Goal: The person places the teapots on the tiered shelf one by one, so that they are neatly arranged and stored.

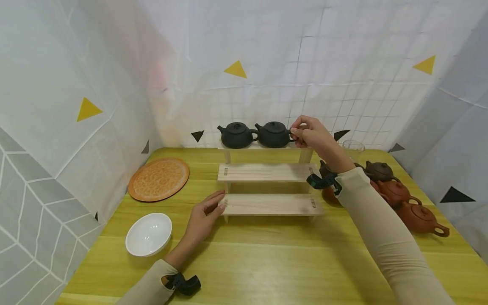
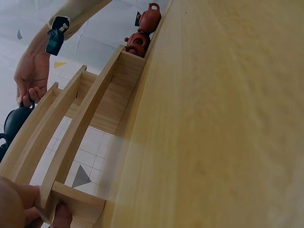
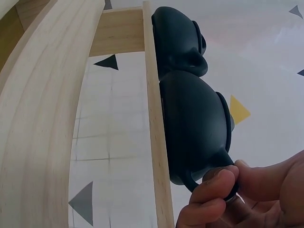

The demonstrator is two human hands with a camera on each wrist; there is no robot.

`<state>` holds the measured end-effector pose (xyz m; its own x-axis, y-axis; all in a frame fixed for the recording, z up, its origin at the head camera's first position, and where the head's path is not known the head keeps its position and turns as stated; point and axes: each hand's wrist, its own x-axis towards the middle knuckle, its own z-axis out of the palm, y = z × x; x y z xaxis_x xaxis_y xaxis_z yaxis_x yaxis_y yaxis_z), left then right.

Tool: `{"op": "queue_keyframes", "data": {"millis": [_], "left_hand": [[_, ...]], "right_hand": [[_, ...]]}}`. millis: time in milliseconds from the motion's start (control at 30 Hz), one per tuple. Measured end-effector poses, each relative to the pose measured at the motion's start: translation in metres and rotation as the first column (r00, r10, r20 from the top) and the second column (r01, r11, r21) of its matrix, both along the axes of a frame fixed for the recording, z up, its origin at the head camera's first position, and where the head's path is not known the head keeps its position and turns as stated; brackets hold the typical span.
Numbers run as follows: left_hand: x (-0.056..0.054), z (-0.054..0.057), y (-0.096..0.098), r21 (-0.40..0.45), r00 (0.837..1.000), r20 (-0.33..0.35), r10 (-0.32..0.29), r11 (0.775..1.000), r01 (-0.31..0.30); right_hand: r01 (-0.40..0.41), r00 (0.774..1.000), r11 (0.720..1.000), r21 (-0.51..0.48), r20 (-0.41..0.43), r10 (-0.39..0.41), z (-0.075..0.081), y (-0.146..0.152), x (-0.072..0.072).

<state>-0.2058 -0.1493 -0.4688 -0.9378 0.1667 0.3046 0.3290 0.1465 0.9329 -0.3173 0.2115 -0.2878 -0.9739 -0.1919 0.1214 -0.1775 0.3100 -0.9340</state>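
Two black teapots stand side by side on the top step of a three-tier wooden rack (image 1: 267,204). My right hand (image 1: 310,134) pinches the handle of the right black teapot (image 1: 273,135); in the right wrist view its thumb and fingers (image 3: 213,187) close round that handle. The left black teapot (image 1: 236,136) has its handle close against the other's spout. My left hand (image 1: 203,216) grips the left end of the rack's lowest step, thumb and fingers round the board's end in the left wrist view. The middle and lowest steps bear nothing.
Several brown and reddish teapots (image 1: 419,217) cluster at the table's right, partly behind my right arm. A clear glass (image 1: 353,148) stands behind them. On the left lie a round orange-patterned mat (image 1: 158,179) and a white bowl (image 1: 149,234). White cloth (image 1: 267,51) hangs behind the table.
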Motion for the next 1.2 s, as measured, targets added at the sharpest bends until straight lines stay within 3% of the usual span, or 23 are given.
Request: {"op": "queue_keyframes", "data": {"millis": [800, 1200], "left_hand": [[-0.0004, -0.0011, -0.0023, 0.0, 1.0, 0.003, 0.002, 1.0, -0.002], [-0.0007, -0.002, -0.002, 0.003, 1.0, 0.011, 0.0, 1.0, 0.0]], "right_hand": [[-0.006, 1.0, 0.999, 0.048, -0.024, 0.007, -0.0014, -0.0057, -0.0063], [-0.047, 0.998, 0.998, 0.032, -0.046, 0.048, -0.0013, -0.0045, -0.0041]]}}
